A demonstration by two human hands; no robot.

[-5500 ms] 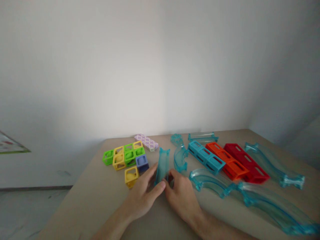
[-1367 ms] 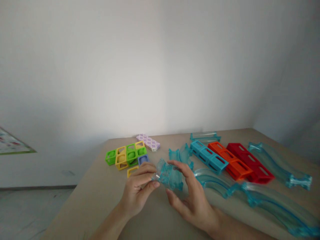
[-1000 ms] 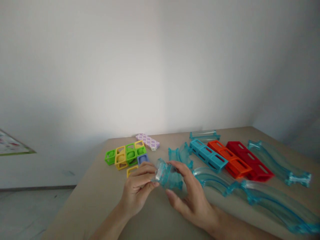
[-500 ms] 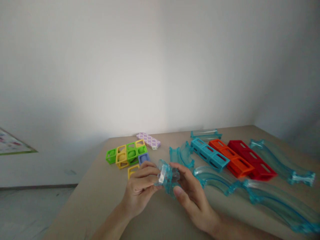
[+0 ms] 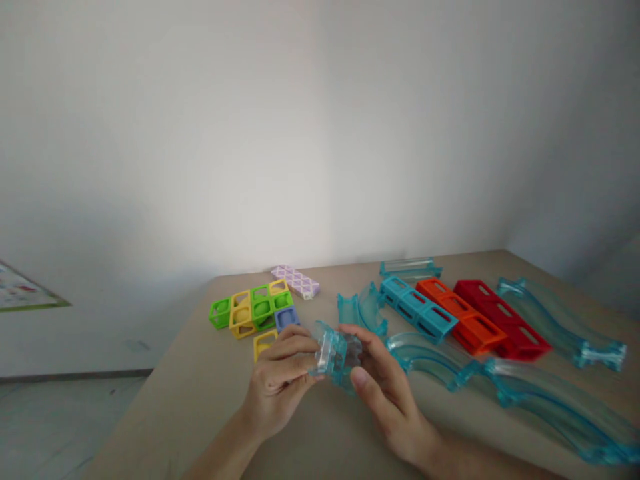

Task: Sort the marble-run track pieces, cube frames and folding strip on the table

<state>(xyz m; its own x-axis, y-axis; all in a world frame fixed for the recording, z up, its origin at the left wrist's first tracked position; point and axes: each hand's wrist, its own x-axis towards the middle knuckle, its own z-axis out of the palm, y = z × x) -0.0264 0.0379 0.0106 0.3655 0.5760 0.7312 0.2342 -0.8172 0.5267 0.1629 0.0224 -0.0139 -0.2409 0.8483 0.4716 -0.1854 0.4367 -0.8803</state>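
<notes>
Both of my hands hold a short clear-blue track piece (image 5: 336,353) just above the tan table (image 5: 210,400). My left hand (image 5: 280,387) pinches its left end with fingers curled. The fingers and thumb of my right hand (image 5: 387,393) wrap round its right end. A curved clear-blue piece (image 5: 363,311) lies just beyond the held one. A yellow cube (image 5: 264,343) and a purple cube (image 5: 287,317) sit by my left fingers.
A cluster of green and yellow cubes (image 5: 250,308) and a lilac patterned block (image 5: 295,281) lie at the back left. Blue (image 5: 417,309), orange (image 5: 460,324) and red (image 5: 500,319) long blocks lie at right, among long wavy clear-blue tracks (image 5: 545,400). A white wall stands behind.
The track piece lay on the table under both hands; it has since been lifted and turned between them. Over the last second the hands drew closer round it.
</notes>
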